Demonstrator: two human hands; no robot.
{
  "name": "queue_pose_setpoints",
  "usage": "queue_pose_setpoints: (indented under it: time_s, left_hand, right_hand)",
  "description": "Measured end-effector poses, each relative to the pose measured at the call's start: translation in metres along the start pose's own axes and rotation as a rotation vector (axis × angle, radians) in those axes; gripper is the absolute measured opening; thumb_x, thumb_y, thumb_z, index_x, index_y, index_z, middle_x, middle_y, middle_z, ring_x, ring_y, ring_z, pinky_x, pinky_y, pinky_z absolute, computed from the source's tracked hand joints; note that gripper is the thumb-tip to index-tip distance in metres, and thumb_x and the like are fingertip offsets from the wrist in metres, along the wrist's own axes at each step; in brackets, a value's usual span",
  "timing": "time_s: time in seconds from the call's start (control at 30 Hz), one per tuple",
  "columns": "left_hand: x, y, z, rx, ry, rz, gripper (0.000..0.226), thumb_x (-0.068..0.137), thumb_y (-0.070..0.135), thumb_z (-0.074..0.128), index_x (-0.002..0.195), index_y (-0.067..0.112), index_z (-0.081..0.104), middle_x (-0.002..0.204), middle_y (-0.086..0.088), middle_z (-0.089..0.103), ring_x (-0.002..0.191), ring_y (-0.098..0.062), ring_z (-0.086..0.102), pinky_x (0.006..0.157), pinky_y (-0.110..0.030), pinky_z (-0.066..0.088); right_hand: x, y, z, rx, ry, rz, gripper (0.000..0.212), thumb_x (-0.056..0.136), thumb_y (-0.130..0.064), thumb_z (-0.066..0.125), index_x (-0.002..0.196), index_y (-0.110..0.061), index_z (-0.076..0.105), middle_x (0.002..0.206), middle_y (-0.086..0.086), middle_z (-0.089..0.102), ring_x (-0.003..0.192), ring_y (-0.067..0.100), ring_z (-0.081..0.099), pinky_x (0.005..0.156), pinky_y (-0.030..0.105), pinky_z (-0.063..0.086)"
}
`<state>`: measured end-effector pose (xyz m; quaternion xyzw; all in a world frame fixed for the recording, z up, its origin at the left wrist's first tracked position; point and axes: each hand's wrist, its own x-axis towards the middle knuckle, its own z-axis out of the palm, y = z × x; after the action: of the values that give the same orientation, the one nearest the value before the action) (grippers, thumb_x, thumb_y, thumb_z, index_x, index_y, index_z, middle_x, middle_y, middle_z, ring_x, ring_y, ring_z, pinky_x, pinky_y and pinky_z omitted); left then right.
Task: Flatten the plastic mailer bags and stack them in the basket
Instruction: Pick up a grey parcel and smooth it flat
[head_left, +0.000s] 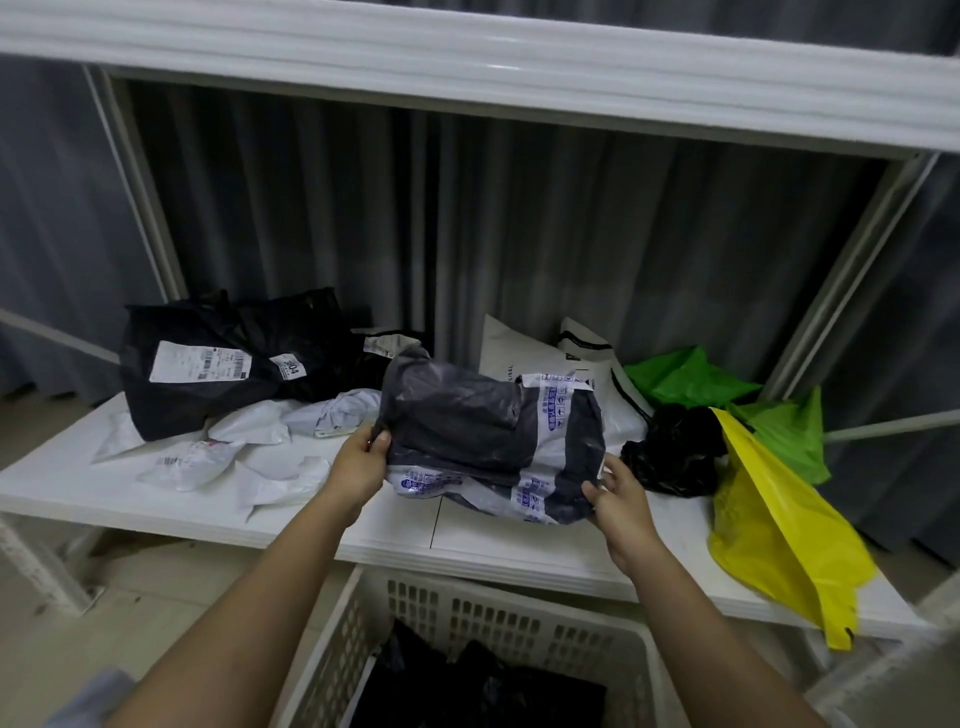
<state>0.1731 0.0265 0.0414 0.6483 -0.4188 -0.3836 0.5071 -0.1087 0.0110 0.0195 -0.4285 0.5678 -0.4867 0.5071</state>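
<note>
grey mailer bag (467, 415) blue print, label "304" (292, 368)

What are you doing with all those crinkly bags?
A person's left hand and right hand each pinch an edge of a crumpled grey plastic mailer bag with blue-printed white tape, holding it over the white shelf. More black, white, green and yellow bags lie there. Below, the white slotted plastic basket already holds some dark bags.
</note>
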Motion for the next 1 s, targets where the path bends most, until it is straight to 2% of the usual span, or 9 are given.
queue_pose_setpoints:
  time_s: [0.17, 0.3, 0.47, 0.53, 0.63, 0.77, 0.83, 0.9, 1.0]
  left_hand:
    - [0.001, 0.002, 0.002, 0.024, 0.024, 0.041, 0.03, 0.104, 0.02, 0.034, 0.129, 0.011, 0.047, 0.116, -0.008, 0.056, 0.108, -0.029, 0.055, 0.084, -0.038, 0.045]
    - [-0.001, 0.0, 0.001, -0.196, -0.081, -0.125, 0.041, 0.098, 0.04, 0.045, 0.129, 0.014, 0.038, 0.12, -0.003, 0.055, 0.102, -0.019, 0.059, 0.071, -0.033, 0.051]
    - [-0.003, -0.007, 0.005, -0.488, -0.128, -0.156, 0.056, 0.087, 0.03, 0.067, 0.133, 0.02, 0.036, 0.121, -0.008, 0.062, 0.104, -0.018, 0.063, 0.087, -0.036, 0.051]
    - [-0.004, -0.009, 0.008, -0.408, -0.147, -0.142, 0.062, 0.086, 0.027, 0.068, 0.137, 0.022, 0.033, 0.119, -0.009, 0.063, 0.101, -0.016, 0.063, 0.084, -0.037, 0.053]
    - [-0.004, -0.008, 0.014, -0.349, -0.098, -0.17, 0.069, 0.09, 0.036, 0.062, 0.144, 0.031, 0.019, 0.114, -0.005, 0.061, 0.095, -0.017, 0.063, 0.075, -0.038, 0.056]
    - [0.003, -0.001, 0.017, -0.346, 0.021, -0.231, 0.046, 0.097, 0.033, 0.051, 0.132, 0.033, 0.02, 0.125, -0.011, 0.054, 0.097, -0.028, 0.065, 0.058, -0.035, 0.057]
    - [0.006, 0.003, 0.018, -0.362, 0.068, -0.225, 0.039, 0.098, 0.021, 0.048, 0.126, 0.031, 0.022, 0.128, -0.013, 0.049, 0.1, -0.032, 0.063, 0.053, -0.032, 0.056]
    - [0.007, 0.006, 0.019, -0.38, 0.064, -0.213, 0.043, 0.098, 0.013, 0.046, 0.13, 0.027, 0.021, 0.131, -0.012, 0.043, 0.104, -0.032, 0.06, 0.057, -0.032, 0.057]
    - [0.008, 0.009, 0.017, -0.351, 0.008, -0.203, 0.046, 0.098, 0.003, 0.04, 0.136, 0.019, 0.021, 0.134, -0.011, 0.037, 0.095, -0.026, 0.058, 0.066, -0.033, 0.055]
  right_hand:
    - [0.0, -0.013, 0.001, 0.008, -0.071, 0.014, 0.046, 0.087, 0.013, 0.045, 0.122, -0.017, 0.051, 0.106, 0.011, 0.064, 0.089, 0.022, 0.063, 0.066, 0.029, 0.049]
    - [0.002, -0.02, 0.006, -0.002, -0.089, 0.006, 0.045, 0.09, 0.011, 0.042, 0.124, -0.017, 0.051, 0.111, 0.007, 0.064, 0.095, 0.021, 0.063, 0.063, 0.027, 0.051]
    - [0.003, -0.018, 0.014, 0.117, -0.02, 0.019, 0.044, 0.096, 0.005, 0.044, 0.133, -0.017, 0.043, 0.115, 0.009, 0.063, 0.097, 0.023, 0.063, 0.069, 0.03, 0.053]
    - [0.0, -0.018, 0.02, 0.161, -0.027, 0.028, 0.043, 0.098, 0.001, 0.044, 0.135, -0.021, 0.042, 0.111, 0.003, 0.063, 0.097, 0.021, 0.062, 0.074, 0.034, 0.054]
    - [-0.004, -0.016, 0.025, 0.149, -0.103, 0.051, 0.04, 0.101, -0.016, 0.044, 0.139, -0.028, 0.039, 0.125, 0.0, 0.059, 0.109, 0.023, 0.06, 0.087, 0.046, 0.053]
    - [-0.013, -0.012, 0.023, 0.009, -0.303, 0.029, 0.054, 0.096, -0.04, 0.048, 0.143, -0.049, 0.024, 0.138, -0.01, 0.048, 0.118, 0.02, 0.056, 0.082, 0.046, 0.057]
    - [-0.017, -0.009, 0.02, -0.002, -0.394, 0.048, 0.076, 0.088, -0.033, 0.064, 0.143, -0.055, 0.016, 0.137, -0.009, 0.046, 0.115, 0.02, 0.058, 0.078, 0.045, 0.058]
    - [-0.018, -0.007, 0.017, 0.024, -0.433, 0.062, 0.099, 0.081, -0.009, 0.074, 0.144, -0.055, 0.013, 0.137, -0.003, 0.047, 0.111, 0.022, 0.062, 0.077, 0.043, 0.058]
    - [-0.017, -0.005, 0.015, 0.059, -0.393, 0.053, 0.102, 0.078, 0.016, 0.065, 0.138, -0.055, 0.023, 0.133, 0.001, 0.05, 0.111, 0.027, 0.061, 0.075, 0.04, 0.059]
